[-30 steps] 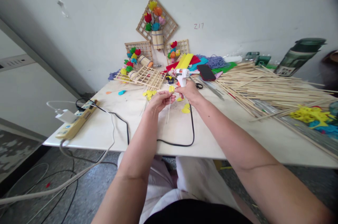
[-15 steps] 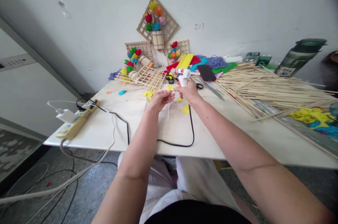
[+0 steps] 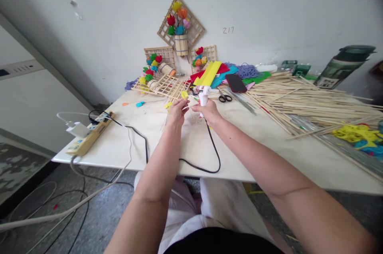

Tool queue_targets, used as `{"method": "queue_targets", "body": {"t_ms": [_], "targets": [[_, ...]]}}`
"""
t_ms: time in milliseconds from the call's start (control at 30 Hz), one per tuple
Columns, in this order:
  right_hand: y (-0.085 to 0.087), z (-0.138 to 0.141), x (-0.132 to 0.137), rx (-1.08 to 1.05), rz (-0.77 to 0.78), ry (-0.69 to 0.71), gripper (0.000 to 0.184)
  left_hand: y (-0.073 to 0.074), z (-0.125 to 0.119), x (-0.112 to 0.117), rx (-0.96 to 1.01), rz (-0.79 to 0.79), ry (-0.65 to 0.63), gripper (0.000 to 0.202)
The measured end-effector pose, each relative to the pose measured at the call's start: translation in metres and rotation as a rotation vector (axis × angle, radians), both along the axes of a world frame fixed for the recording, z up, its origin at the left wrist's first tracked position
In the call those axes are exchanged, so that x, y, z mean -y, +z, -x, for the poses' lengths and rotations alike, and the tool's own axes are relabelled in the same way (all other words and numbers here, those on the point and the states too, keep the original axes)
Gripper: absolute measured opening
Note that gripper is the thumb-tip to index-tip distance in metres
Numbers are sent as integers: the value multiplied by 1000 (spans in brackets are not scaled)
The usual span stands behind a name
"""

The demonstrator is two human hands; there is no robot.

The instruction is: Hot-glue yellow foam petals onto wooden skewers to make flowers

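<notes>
My left hand (image 3: 178, 111) is closed, its fingers pinching a small yellow petal piece (image 3: 184, 94) that sticks up past the fingertips. A white glue gun (image 3: 204, 97) is gripped in my right hand (image 3: 211, 112), close to the right of the left hand. From the gun's handle a black cord (image 3: 218, 154) curves down over the table. More yellow pieces (image 3: 168, 105) lie just beyond my left hand, partly hidden by it. The gun's nozzle is too small to make out against the things behind it.
Behind the hands are a stick lattice (image 3: 170, 86) and flower panels (image 3: 181, 26). Scissors (image 3: 225, 98), a phone (image 3: 235, 83) and coloured sheets (image 3: 209, 72) lie to the right, then wooden sticks (image 3: 287, 98) and a bottle (image 3: 344, 66). A power strip (image 3: 89, 136) sits at left.
Both hands have shifted slightly left. The glue gun has come left and a little lower, uncovering the scissors. The thin stem that hung below my left hand no longer shows clearly.
</notes>
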State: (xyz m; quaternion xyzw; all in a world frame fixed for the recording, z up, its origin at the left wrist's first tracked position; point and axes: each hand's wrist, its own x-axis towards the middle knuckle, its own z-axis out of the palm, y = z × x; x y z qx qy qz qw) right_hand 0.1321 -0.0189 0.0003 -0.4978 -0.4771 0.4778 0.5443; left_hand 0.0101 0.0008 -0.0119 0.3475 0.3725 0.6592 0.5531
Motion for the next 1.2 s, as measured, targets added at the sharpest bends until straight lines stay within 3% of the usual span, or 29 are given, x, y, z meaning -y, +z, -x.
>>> {"method": "queue_targets", "body": {"t_ms": [300, 733, 1200], "targets": [[-3, 6, 5, 72, 43, 52, 44, -2, 0, -3, 19, -4, 58, 19], [1, 7, 8, 75, 41, 42, 40, 0, -1, -3, 113, -3, -1, 12], [-1, 8, 3, 93, -26, -68, 42, -1, -5, -1, 42, -11, -73, 22]]}}
